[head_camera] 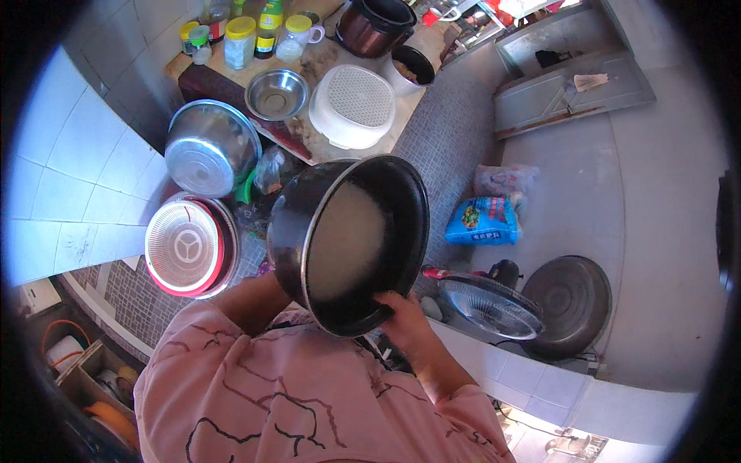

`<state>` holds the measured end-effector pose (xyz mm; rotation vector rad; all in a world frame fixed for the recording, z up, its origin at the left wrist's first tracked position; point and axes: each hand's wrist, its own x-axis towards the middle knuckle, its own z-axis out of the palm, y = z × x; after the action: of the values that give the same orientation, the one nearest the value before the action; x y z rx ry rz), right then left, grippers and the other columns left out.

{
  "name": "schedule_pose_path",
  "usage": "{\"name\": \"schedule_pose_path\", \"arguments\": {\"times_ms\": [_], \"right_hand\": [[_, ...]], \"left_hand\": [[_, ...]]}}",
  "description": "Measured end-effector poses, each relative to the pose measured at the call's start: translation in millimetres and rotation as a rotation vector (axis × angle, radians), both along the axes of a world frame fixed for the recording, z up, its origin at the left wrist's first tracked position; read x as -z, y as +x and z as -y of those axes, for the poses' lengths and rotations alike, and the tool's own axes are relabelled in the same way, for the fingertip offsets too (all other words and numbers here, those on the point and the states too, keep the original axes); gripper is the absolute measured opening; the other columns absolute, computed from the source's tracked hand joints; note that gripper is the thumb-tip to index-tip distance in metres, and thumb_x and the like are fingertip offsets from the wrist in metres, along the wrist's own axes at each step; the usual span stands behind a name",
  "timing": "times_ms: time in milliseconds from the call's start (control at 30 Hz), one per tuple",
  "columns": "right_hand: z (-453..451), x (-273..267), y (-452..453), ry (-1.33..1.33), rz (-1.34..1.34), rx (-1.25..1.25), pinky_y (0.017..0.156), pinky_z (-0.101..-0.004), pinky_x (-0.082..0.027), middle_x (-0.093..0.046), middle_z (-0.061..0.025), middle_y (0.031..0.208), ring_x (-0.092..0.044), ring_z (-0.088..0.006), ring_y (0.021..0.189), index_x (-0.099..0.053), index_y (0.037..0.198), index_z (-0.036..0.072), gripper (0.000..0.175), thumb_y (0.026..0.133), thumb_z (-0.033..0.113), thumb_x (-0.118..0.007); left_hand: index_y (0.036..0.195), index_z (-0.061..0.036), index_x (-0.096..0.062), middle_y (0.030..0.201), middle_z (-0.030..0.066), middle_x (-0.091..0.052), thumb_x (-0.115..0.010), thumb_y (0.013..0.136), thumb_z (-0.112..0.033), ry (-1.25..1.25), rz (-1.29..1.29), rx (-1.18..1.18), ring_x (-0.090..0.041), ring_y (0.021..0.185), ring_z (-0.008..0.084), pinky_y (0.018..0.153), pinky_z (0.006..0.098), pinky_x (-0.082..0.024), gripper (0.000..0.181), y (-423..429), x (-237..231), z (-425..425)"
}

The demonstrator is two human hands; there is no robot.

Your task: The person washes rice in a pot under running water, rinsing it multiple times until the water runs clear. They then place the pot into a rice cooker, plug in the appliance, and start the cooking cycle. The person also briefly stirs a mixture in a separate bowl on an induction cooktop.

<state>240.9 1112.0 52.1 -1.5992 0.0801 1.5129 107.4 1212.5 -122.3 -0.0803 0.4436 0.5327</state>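
A large dark cooking pot is tilted on its side in front of my chest, its mouth facing right and up. Cloudy beige contents, seemingly liquid, lie against its left inner side. My right hand grips the near rim, with the thumb over the edge. My left forearm reaches up to the pot's near left side, where the pot hides the hand, so its hold cannot be seen. Beyond the pot, a white perforated plastic basket stands upside down on the counter.
Left of the pot are a large metal basin and a red-and-white colander. The counter also bears a steel bowl, several jars, a rice cooker and an inner pot. An electric fan and a blue sack stand right.
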Motion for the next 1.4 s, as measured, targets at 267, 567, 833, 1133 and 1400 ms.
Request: {"name": "schedule_pose_path", "arguments": {"times_ms": [267, 567, 833, 1133, 1400], "right_hand": [[33, 18, 27, 0.199, -0.049, 0.031, 0.099, -0.0474, -0.049, -0.062, -0.0171, 0.119, -0.059, -0.0347, 0.113, -0.053, 0.125, -0.004, 0.047, 0.079, -0.005, -0.061], [25, -9, 1, 0.092, -0.035, 0.063, 0.097, -0.0482, -0.05, -0.061, -0.015, 0.121, -0.06, -0.0344, 0.111, -0.053, 0.128, 0.003, 0.05, 0.079, -0.003, -0.063], [44, 6, -12, 0.067, -0.206, 0.206, 0.102, -0.0413, -0.046, -0.06, -0.0153, 0.12, -0.059, -0.0292, 0.111, -0.053, 0.124, -0.003, 0.044, 0.082, -0.003, -0.064], [129, 51, -32, 0.224, -0.184, 0.413, 0.093, -0.0379, -0.054, -0.064, -0.0124, 0.114, -0.064, -0.0251, 0.101, -0.05, 0.128, -0.003, 0.047, 0.084, 0.001, -0.065], [267, 43, -45, 0.047, 0.095, 0.722, 0.07, -0.0313, -0.054, -0.065, -0.0097, 0.1, -0.063, -0.0192, 0.084, -0.057, 0.12, 0.0, 0.04, 0.082, 0.008, -0.069]], "left_hand": [[0.136, -0.0036, -0.05, 0.131, 0.0132, -0.058, -0.042, 0.102, -0.042, 0.606, -0.05, -0.327, -0.055, 0.12, 0.0267, 0.107, 0.0382, -0.04, 0.052, -57, -103, -71], [0.136, -0.004, -0.05, 0.136, 0.0168, -0.053, -0.052, 0.097, -0.035, 0.299, -0.242, 0.132, -0.054, 0.12, 0.0326, 0.105, 0.0436, -0.041, 0.051, -3, 12, -30], [0.136, -0.006, -0.051, 0.134, 0.0191, -0.053, -0.057, 0.092, -0.033, 0.937, -0.978, 0.417, -0.055, 0.118, 0.0369, 0.103, 0.0458, -0.042, 0.051, -19, 98, -34], [0.135, -0.0082, -0.052, 0.133, 0.0217, -0.053, -0.062, 0.088, -0.03, 1.574, -1.48, 0.564, -0.056, 0.115, 0.0417, 0.101, 0.0483, -0.044, 0.053, -77, 160, -131], [0.126, -0.0068, -0.058, 0.118, 0.0225, -0.061, -0.064, 0.086, -0.027, 2.011, -1.655, 0.363, -0.06, 0.109, 0.0359, 0.092, 0.0458, -0.048, 0.045, -29, 153, -52]]}}
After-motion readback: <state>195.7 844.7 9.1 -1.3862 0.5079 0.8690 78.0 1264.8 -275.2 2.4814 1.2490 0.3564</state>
